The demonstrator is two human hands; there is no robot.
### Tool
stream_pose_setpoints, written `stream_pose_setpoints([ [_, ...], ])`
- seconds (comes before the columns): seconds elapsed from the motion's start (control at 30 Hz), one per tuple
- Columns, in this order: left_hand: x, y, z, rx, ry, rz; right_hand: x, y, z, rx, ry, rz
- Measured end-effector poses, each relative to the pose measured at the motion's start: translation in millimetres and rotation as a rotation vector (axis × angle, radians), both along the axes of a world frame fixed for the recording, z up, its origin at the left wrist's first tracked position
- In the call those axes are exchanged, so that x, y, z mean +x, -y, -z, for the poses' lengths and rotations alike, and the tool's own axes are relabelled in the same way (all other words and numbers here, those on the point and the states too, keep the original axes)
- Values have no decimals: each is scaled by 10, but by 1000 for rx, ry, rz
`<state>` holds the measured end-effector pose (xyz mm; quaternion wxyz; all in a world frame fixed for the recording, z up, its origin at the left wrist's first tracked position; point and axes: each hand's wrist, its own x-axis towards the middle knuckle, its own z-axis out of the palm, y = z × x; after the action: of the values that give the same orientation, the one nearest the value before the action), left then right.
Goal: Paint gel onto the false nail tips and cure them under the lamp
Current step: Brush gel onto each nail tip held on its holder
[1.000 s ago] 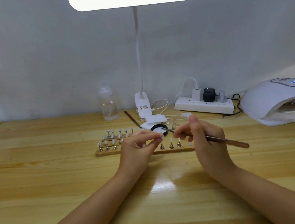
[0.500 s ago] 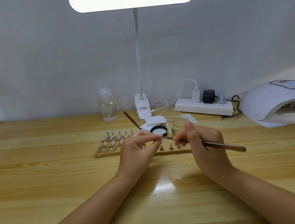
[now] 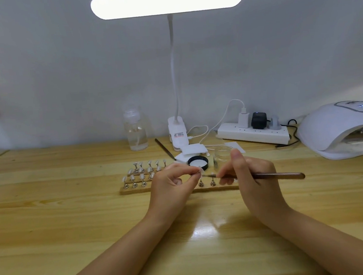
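Note:
My left hand point(image 3: 171, 183) pinches a small false nail tip point(image 3: 198, 170) between thumb and fingers, just above the wooden holder strip point(image 3: 134, 190). My right hand point(image 3: 251, 175) grips a brown gel brush point(image 3: 277, 175), whose fine tip points left and touches the pinched nail tip. Several nail tips on metal stands point(image 3: 142, 170) sit in rows on the strip's left part. Two bare metal stands point(image 3: 206, 182) show between my hands. The white curing lamp point(image 3: 340, 131) stands at the far right, its opening facing left.
Behind my hands lie a black-rimmed gel pot lid point(image 3: 198, 162), a small clear jar point(image 3: 221, 156) and white pads point(image 3: 193, 149). Farther back stand a clear bottle point(image 3: 135, 132), a clip desk lamp point(image 3: 177, 135), a spare brush point(image 3: 165, 149) and a power strip point(image 3: 254, 132).
Both hands have sunk slightly toward the strip. The brush handle has tilted closer to level, its tip staying at the pinched nail tip.

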<state>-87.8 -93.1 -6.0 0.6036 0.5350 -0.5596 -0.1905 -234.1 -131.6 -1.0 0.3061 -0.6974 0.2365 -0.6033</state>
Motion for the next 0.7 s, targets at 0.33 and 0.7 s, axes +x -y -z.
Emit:
stream_pose_setpoints([
  [0.33, 5, 11, 3, -18, 25, 3, -13, -20, -52, -36, -1, 12],
  [0.7, 4, 4, 16, -12, 17, -11, 8, -64, -54, 154, 40, -48],
])
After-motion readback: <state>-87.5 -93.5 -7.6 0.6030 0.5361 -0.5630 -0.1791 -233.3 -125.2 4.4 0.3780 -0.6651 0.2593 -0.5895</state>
